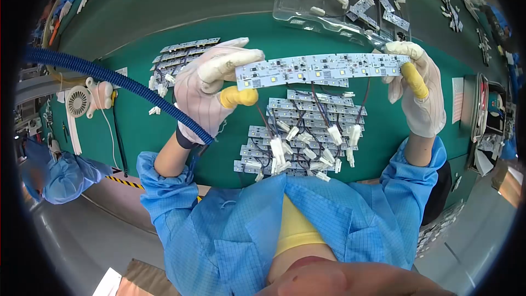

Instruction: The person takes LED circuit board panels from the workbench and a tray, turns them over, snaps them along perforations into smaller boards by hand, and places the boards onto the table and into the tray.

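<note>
A long white LED circuit board strip (329, 69) is held up level above the green bench, its small chips and yellow LEDs showing. My left hand (211, 77), in a striped white glove with a yellow thumb cover, is closed on its left end. At the other end, my right hand (421, 90), gloved the same way, pinches the strip between thumb and fingers. Dark wires with white connectors (335, 135) hang below it. Under the strip lies a pile of similar boards (263, 131) with wires and connectors, partly hidden by the held strip.
Another stack of boards (189, 46) lies behind my left hand. A clear plastic tray (282, 8) with boards and connectors is at the back. A blue coiled hose (126, 82) crosses before my left wrist. A small fan (78, 101) stands left; another person's blue sleeve (76, 178) shows beyond.
</note>
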Demonstrator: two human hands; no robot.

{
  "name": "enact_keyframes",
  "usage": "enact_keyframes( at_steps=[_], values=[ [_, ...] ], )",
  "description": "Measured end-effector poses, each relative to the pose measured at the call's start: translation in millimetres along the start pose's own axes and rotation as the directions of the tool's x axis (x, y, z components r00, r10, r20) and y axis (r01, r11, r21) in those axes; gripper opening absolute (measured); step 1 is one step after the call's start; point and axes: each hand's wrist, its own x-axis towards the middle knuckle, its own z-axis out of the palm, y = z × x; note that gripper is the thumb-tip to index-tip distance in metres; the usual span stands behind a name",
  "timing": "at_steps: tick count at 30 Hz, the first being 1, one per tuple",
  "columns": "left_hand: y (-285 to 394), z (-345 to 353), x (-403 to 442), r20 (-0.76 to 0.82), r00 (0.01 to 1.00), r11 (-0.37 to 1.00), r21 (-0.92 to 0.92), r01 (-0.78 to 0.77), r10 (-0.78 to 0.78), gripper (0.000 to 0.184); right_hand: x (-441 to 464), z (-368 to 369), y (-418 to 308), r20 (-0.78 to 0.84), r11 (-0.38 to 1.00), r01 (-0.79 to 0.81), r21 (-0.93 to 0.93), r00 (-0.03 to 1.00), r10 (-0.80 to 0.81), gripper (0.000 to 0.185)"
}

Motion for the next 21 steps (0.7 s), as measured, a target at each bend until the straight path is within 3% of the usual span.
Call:
enact_keyframes(
  at_steps=[2,4,6,8,10,11,14,16,18,21],
  values=[
    [8,1,3,0.019,0.999,0.999,-0.003,0.036,-0.036,0.042,-1,4,-5,-0.064,0.998,-0.033,-0.046,0.997,0.03,0.084],
    [4,-2,5,0.032,0.998,0.994,0.086,-0.061,0.058,0.039,-3,5,-11,-0.08,0.998,-0.033,-0.059,0.996,0.028,0.081],
    [5,2,5,0.034,0.994,0.994,0.029,-0.107,0.106,0.039,-4,4,-13,-0.086,0.995,-0.045,-0.086,0.996,0.038,0.075],
    [7,6,2,-0.061,0.998,0.996,-0.09,0.024,-0.03,0.04,-4,3,-12,-0.079,0.998,-0.041,-0.054,0.996,0.036,0.069],
    [7,3,4,-0.033,0.999,0.997,-0.069,0.021,-0.024,0.04,-3,0,-11,0.006,0.998,0.0,0.063,1.0,-0.001,0.06],
    [7,2,4,-0.011,1.0,0.998,-0.05,0.025,-0.025,0.039,-2,-3,-8,0.038,0.998,0.055,-0.022,0.998,-0.054,0.051],
    [6,-1,6,0.053,0.997,0.998,-0.025,0.053,-0.051,0.035,-5,-3,-19,0.061,0.998,-0.044,0.049,0.997,0.041,0.046],
    [2,1,5,-0.004,1.0,1.0,0.01,0.018,-0.018,0.033,-6,-2,-19,0.027,0.996,-0.072,0.048,0.997,0.07,0.044],
    [-3,2,1,0.006,1.0,1.0,-0.004,-0.025,0.025,0.031,-6,-4,-11,0.039,0.998,0.062,0.012,0.997,-0.062,0.043],
    [-6,2,-1,-0.035,0.999,0.999,-0.022,0.028,-0.029,0.03,-7,-7,-18,0.057,0.998,0.036,-0.046,0.998,-0.034,0.042]
  ],
)
